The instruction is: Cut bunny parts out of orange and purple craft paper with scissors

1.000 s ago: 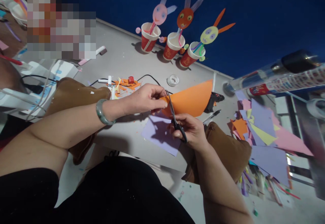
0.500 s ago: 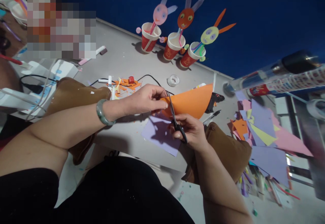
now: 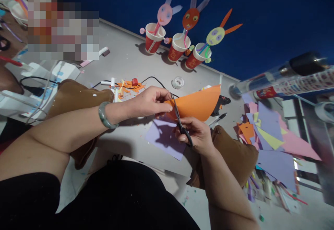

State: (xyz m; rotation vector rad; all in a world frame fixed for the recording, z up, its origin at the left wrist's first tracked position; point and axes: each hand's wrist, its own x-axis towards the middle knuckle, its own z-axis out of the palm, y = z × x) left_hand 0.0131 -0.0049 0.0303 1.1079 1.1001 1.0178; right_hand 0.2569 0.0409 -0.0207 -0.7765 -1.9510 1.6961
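Note:
My left hand (image 3: 153, 101) pinches the left end of a sheet of orange paper (image 3: 197, 104), raised above the table. A pair of black-handled scissors (image 3: 185, 134) is in my right hand (image 3: 197, 134), its fingers through or around the handles. The blades point away from me and cross the orange paper just right of my left fingertips. Beneath the hands, a sheet of purple paper (image 3: 164, 138) lies at the table's front edge, with their shadow over it.
Three red paper cups (image 3: 153, 44) with rabbit-faced figures stand along the blue wall. Orange scraps (image 3: 130, 88) and a tape roll (image 3: 177, 82) lie behind my hands. Brown cushions (image 3: 235, 155) flank my arms. Coloured paper (image 3: 276, 132) is piled at right, near a clear bottle (image 3: 266, 79).
The orange paper's far right corner has shifted slightly up and to the right. Both hands and the scissors stay almost in place.

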